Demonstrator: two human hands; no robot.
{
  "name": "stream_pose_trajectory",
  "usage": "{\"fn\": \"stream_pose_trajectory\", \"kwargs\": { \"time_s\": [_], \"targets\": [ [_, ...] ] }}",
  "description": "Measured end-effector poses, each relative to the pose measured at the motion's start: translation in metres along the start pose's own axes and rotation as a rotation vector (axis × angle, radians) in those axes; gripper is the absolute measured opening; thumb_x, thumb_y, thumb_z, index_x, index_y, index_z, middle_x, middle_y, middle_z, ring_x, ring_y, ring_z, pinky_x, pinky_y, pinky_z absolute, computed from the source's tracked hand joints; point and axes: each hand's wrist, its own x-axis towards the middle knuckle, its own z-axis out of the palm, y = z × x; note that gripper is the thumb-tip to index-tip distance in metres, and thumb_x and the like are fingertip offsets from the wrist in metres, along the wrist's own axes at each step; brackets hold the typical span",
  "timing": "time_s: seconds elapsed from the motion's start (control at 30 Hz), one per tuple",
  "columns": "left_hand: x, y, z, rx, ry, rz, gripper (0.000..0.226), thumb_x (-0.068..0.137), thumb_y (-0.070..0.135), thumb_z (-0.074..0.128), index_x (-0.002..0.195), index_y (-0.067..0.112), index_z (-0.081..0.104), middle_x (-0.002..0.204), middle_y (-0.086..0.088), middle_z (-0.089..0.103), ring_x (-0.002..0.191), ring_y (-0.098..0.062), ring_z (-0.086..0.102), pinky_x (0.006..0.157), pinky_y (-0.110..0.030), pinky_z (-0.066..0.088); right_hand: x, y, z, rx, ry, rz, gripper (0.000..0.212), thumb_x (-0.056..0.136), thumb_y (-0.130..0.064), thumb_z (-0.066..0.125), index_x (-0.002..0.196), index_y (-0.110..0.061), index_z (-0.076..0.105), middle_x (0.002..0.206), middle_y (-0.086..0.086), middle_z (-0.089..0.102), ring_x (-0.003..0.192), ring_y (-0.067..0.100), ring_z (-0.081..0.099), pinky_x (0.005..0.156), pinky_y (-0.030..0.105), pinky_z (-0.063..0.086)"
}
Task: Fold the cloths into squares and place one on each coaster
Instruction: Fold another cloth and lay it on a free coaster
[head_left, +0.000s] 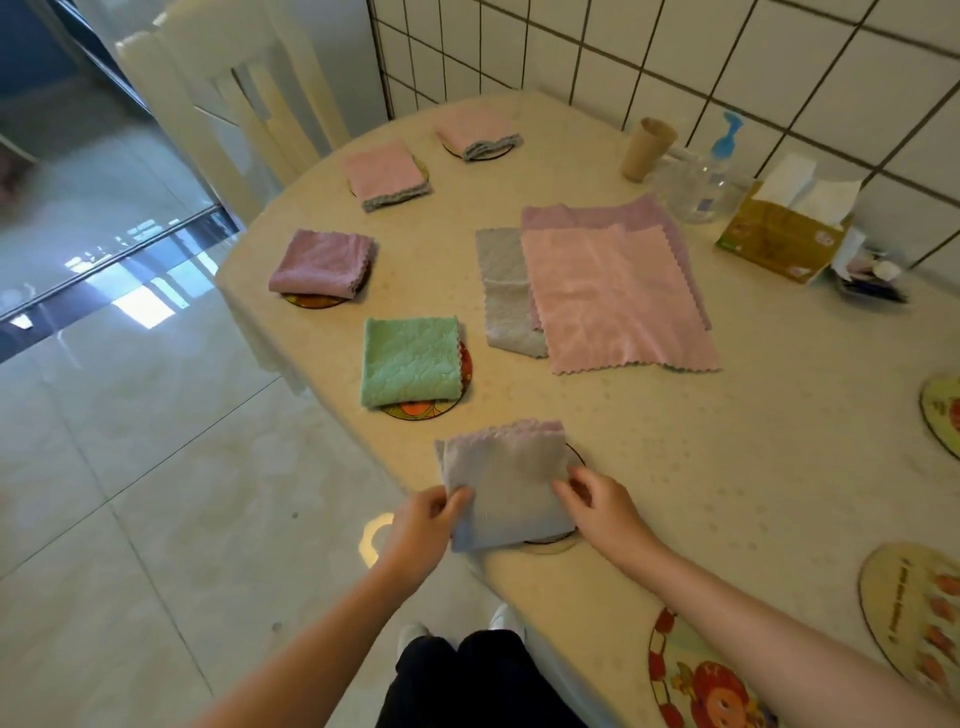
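The grey cloth (506, 486) lies folded into a rough square at the near table (727, 441) edge, its left part overhanging; it covers a coaster (574, 457), of which only a thin dark arc shows at the right and below. The left hand (423, 525) pinches the cloth's near-left edge, thumb on top, fingers curled under and hidden; the right hand (602, 506) rests on the cloth's right edge, fingertips bent onto the fabric, but whether it grips is unclear.

Four folded cloths already sit on coasters: the green cloth (410, 361) on a coaster showing only an orange rim; the mauve cloth (322, 262) likewise; the pink cloth (387, 174) and the far cloth (478, 132), whose coasters show as slivers.

A flat stack (618, 296) of unfolded cloths lies mid-table; pink on top, lilac and grey edges protruding; the count beneath cannot be told.

Three bare coasters are cut off: one (940, 410) at the right edge, one (914, 608) below it, one (696, 675) at the bottom.

By the tiled wall stand a cup (647, 148), a clear pump bottle (709, 176) and a tissue box (784, 234); small items beside the box are too blurred to identify.
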Motion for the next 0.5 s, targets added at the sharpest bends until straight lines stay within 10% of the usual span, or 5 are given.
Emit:
{"fn": "stream_pose_trajectory", "kwargs": {
  "time_s": [0.17, 0.5],
  "targets": [
    [0.014, 0.016, -0.002, 0.026, 0.05, -0.11, 0.029, 0.095, 0.041, 0.047, 0.083, 0.018, 0.06, 0.083, -0.004, 0.066, 0.081, -0.022, 0.063, 0.077, -0.042, 0.053, 0.023, -0.012, 0.02, -0.082, 0.153, 0.083, 0.016, 0.095, -0.021, 0.05, 0.083, -0.011, 0.054, 0.068, -0.003, 0.053, 0.069, 0.02, 0.054, 0.054, 0.029, 0.032],
    [0.017, 0.012, 0.005, 0.018, 0.175, -0.234, 0.023, 0.092, 0.04, 0.051, 0.087, 0.018, 0.049, 0.081, -0.005, 0.065, 0.072, -0.024, 0.066, 0.07, -0.046, 0.057, 0.04, -0.013, 0.028, -0.264, 0.146, 0.235, 0.027, 0.096, -0.027, 0.046, 0.116, -0.012, 0.055, 0.111, 0.007, 0.064, 0.1, 0.026, 0.059, 0.074, 0.031, 0.042]
  ]
}}
